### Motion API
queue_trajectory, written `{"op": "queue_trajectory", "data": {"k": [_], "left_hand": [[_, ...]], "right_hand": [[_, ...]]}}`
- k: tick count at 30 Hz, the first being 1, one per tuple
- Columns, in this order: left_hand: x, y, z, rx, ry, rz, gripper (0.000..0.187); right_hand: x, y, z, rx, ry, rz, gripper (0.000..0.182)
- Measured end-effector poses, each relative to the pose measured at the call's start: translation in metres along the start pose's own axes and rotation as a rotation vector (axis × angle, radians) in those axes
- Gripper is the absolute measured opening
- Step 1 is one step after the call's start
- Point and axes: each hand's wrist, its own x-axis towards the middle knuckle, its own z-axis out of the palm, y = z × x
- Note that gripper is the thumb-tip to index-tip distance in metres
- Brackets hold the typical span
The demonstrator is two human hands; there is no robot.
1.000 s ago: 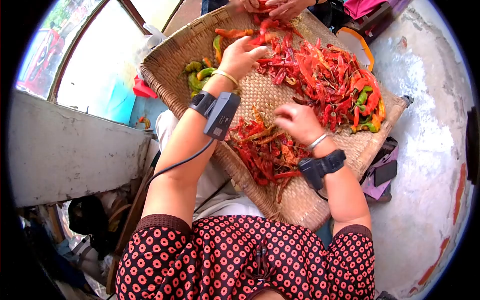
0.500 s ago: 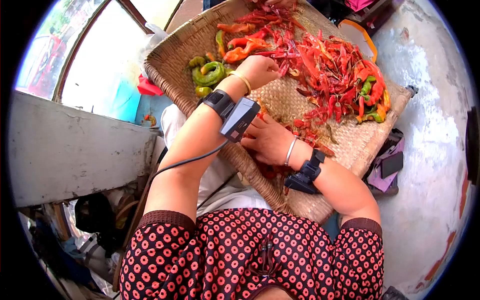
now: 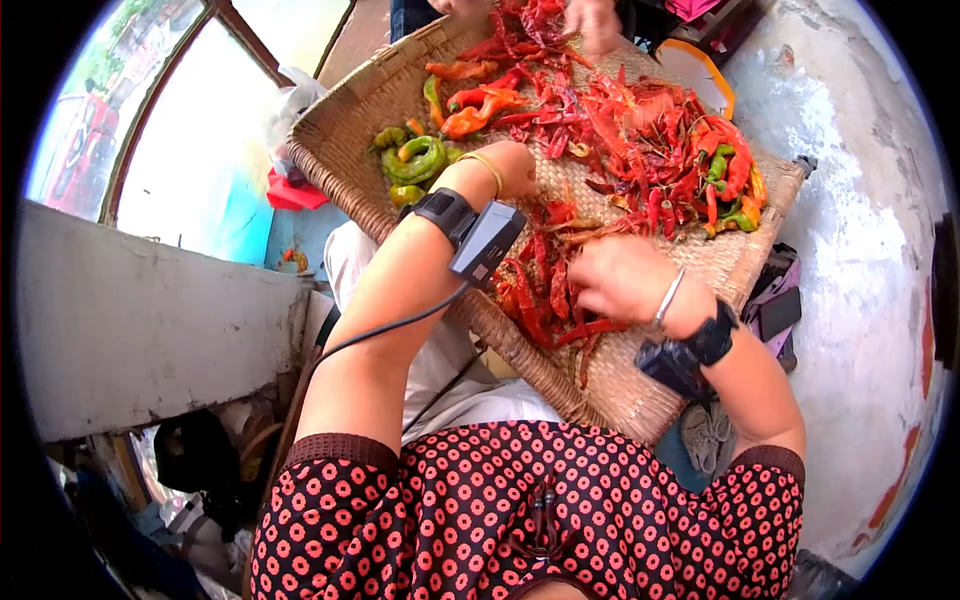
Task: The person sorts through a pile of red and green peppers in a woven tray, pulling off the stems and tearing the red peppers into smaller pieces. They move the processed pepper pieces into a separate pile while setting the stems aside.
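A woven basket tray (image 3: 630, 365) lies across my lap, with dried red chili peppers (image 3: 640, 150) heaped toward its far right. My left hand (image 3: 517, 168) is bent down over the middle of the tray, beside the green chili peppers (image 3: 418, 160); its fingers are hidden behind the hand. Over a smaller pile of dried red chilies (image 3: 540, 285) near the close edge is my right hand (image 3: 628, 282), its fingers pointing left and smeared by motion. Whether either hand holds a chili is not visible.
Another person's hand (image 3: 594, 22) reaches over the tray's far end. Orange-red chilies (image 3: 482, 112) lie at the far left. An orange-rimmed container (image 3: 700, 75) stands beyond the right edge. A low wall (image 3: 160, 320) is on the left, and a shoe (image 3: 706, 436) sits below the tray.
My right hand has moved right and slightly up, uncovering the near chili pile. My left hand has moved slightly down and turned its fingers out of sight. The other person's hand has come farther into view.
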Motion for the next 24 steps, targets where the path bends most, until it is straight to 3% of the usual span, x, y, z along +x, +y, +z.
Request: {"op": "queue_trajectory", "data": {"k": [3,5,8,11,15,17,18,19,21,24], "left_hand": [[-0.001,0.004,-0.002,0.024,-0.045,0.010,0.024],[-0.006,0.010,-0.006,-0.007,-0.030,0.005,0.025],[-0.008,0.014,-0.004,0.004,-0.041,0.013,0.025],[-0.008,0.014,-0.010,0.015,-0.066,0.035,0.026],[-0.018,0.023,-0.039,0.145,-0.091,0.008,0.032],[-0.029,0.032,-0.055,0.201,-0.144,0.044,0.035],[-0.031,0.036,-0.058,0.290,-0.231,-0.027,0.040],[-0.035,0.037,-0.059,0.297,-0.236,-0.032,0.040],[-0.047,0.041,-0.056,0.465,-0.505,-0.144,0.044],[-0.057,0.041,-0.040,0.492,-0.693,-0.239,0.042]], "right_hand": [[-0.009,-0.022,0.032,0.183,-0.221,-0.107,0.021],[-0.003,-0.040,0.053,0.177,-0.364,-0.020,0.021],[0.011,-0.044,0.069,0.132,-0.398,0.028,0.022],[0.011,-0.042,0.067,0.194,-0.208,0.127,0.028],[0.007,-0.037,0.049,0.157,-0.152,0.292,0.030],[0.003,-0.034,0.042,0.102,0.045,0.403,0.026],[0.002,-0.029,0.047,0.137,0.174,0.387,0.022],[0.002,-0.026,0.051,0.144,0.181,0.382,0.022],[0.001,-0.023,0.055,0.126,0.201,0.313,0.019],[0.000,-0.020,0.054,0.106,0.224,0.321,0.018]]}}
